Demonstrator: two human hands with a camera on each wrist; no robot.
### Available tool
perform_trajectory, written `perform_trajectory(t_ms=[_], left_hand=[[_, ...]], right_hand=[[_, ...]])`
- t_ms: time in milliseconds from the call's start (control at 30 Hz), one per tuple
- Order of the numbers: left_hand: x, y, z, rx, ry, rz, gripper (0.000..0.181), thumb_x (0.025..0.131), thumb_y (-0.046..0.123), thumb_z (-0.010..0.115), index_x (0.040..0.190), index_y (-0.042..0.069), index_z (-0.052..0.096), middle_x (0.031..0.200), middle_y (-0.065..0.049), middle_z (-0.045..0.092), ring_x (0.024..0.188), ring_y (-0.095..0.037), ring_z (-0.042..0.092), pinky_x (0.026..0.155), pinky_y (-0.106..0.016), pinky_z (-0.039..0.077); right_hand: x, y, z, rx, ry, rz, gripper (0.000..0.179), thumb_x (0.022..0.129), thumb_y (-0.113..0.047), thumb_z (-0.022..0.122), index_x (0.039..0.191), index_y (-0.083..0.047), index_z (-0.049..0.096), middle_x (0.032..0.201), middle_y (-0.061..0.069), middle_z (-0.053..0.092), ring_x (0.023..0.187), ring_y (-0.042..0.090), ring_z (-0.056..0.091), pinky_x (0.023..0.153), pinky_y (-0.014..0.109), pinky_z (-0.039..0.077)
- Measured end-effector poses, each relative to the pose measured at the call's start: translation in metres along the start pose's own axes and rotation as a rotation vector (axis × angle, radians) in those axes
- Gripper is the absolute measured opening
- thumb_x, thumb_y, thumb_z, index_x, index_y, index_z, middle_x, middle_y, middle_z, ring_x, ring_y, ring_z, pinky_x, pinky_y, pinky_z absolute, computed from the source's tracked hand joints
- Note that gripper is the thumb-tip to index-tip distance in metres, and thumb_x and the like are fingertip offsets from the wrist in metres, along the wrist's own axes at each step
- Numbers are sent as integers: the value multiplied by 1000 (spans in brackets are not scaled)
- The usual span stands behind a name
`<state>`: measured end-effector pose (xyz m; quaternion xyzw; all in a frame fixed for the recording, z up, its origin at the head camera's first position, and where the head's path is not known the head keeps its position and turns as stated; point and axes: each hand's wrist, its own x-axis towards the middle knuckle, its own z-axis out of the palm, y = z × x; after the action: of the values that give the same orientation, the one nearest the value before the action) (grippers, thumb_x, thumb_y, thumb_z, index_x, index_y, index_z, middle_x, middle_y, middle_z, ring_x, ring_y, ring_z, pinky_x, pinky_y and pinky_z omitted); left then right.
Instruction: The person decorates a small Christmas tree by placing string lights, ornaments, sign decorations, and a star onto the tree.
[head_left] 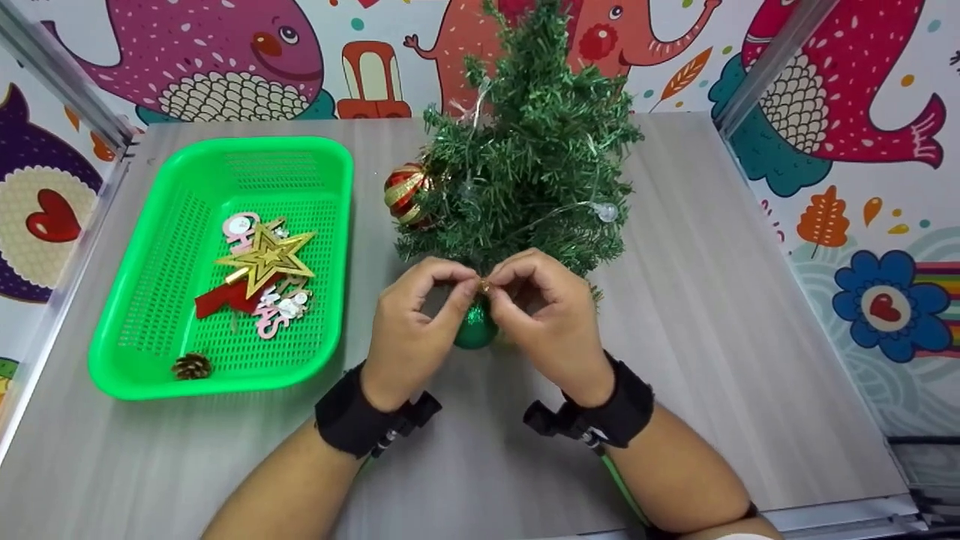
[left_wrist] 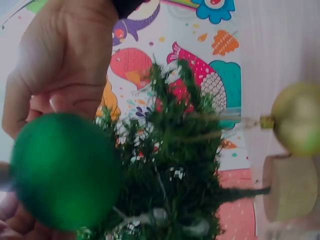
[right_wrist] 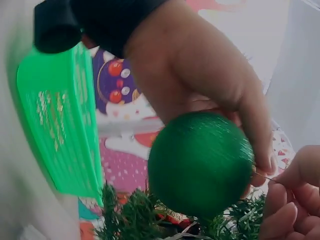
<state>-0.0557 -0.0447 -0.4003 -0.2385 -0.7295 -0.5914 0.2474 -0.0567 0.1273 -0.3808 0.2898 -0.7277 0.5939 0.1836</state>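
A glittery green Christmas ball (head_left: pixel 475 328) hangs below my fingertips in front of the small artificial Christmas tree (head_left: pixel 536 165). My left hand (head_left: pixel 420 326) pinches at its gold top with thumb and forefinger. Opposite it, my right hand (head_left: pixel 551 322) pinches the thin gold string (right_wrist: pixel 266 176), which runs between the fingertips of both hands in the right wrist view. The green ball (left_wrist: pixel 65 172) covers part of the fingers in the left wrist view. A red and gold striped ball (head_left: pixel 407 193) hangs at the tree's left side.
To the left stands a green plastic basket (head_left: pixel 341 225) holding a gold star (head_left: pixel 270 257), pink letter decorations (head_left: pixel 268 324), a red piece (head_left: pixel 221 298) and a pinecone (head_left: pixel 192 366). A gold ball (left_wrist: pixel 300 120) hangs low near the tree's round base (left_wrist: pixel 290 189). Light wire (head_left: pixel 551 217) crosses the branches.
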Motion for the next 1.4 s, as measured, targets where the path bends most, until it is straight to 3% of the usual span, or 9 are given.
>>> perform_trajectory(t_ms=[200, 367, 500, 700, 867, 967, 1133, 1267, 1400], left_hand=[[9, -9, 0, 98, 116, 48, 7, 94, -3, 70, 100, -1, 71, 99, -14, 70, 92, -22, 65, 82, -30, 54], [13, -14, 5, 92, 160, 18, 5, 95, -2, 68, 100, -2, 71, 113, -17, 70, 102, -25, 66, 85, -28, 54], [14, -15, 10, 77, 130, -26, 9, 98, 1, 67, 105, -3, 70, 112, -16, 74, 105, -25, 70, 90, -30, 57], [20, -13, 10, 46, 70, -98, 13, 102, 3, 63, 111, -3, 69, 105, -15, 74, 97, -21, 70, 85, -29, 56], [29, -12, 6, -50, -6, -209, 16, 103, 6, 62, 114, -2, 70, 110, -12, 73, 100, -18, 69, 86, -26, 55], [33, -15, 2, -73, -58, -226, 15, 103, 5, 62, 114, -1, 71, 110, -11, 74, 98, -17, 68, 85, -25, 55], [35, -22, -1, -6, -83, -93, 13, 99, -1, 66, 109, -1, 75, 108, -11, 75, 103, -20, 71, 91, -27, 57], [39, -25, 3, 77, -8, 52, 10, 94, -3, 71, 103, -1, 76, 104, -13, 76, 102, -23, 72, 92, -29, 58], [42, -29, 7, 146, 64, 139, 8, 91, -4, 74, 98, -1, 77, 100, -13, 77, 97, -25, 71, 90, -32, 57]], right_hand=[[8, 3, 17, -332, 89, -169, 12, 93, 7, 66, 100, -3, 66, 97, 9, 69, 73, 13, 57, 63, 24, 48], [12, 10, 26, -550, 191, -245, 14, 91, 7, 68, 100, -4, 66, 95, 10, 69, 78, 19, 59, 68, 30, 50], [14, 13, 26, -634, 256, -274, 15, 89, 7, 69, 99, -4, 67, 93, 11, 70, 83, 24, 60, 73, 35, 50], [18, 15, 23, -694, 299, -301, 12, 90, 4, 70, 99, -4, 69, 94, 12, 72, 86, 26, 66, 78, 37, 55], [20, 14, 21, -727, 307, -295, 10, 90, 3, 70, 98, -3, 69, 94, 12, 72, 88, 27, 68, 82, 37, 57], [20, 15, 21, -743, 296, -301, 11, 90, 3, 70, 99, -3, 69, 94, 12, 72, 87, 27, 67, 81, 37, 57], [19, 17, 19, -781, 275, -319, 12, 90, 4, 69, 99, -3, 68, 94, 12, 71, 85, 27, 66, 79, 37, 56], [20, 19, 16, -804, 281, -317, 13, 90, 4, 69, 100, -3, 69, 94, 13, 71, 85, 28, 67, 80, 37, 57], [20, 19, 17, -811, 276, -301, 14, 90, 4, 69, 102, -3, 68, 95, 13, 71, 85, 26, 68, 75, 35, 59]])
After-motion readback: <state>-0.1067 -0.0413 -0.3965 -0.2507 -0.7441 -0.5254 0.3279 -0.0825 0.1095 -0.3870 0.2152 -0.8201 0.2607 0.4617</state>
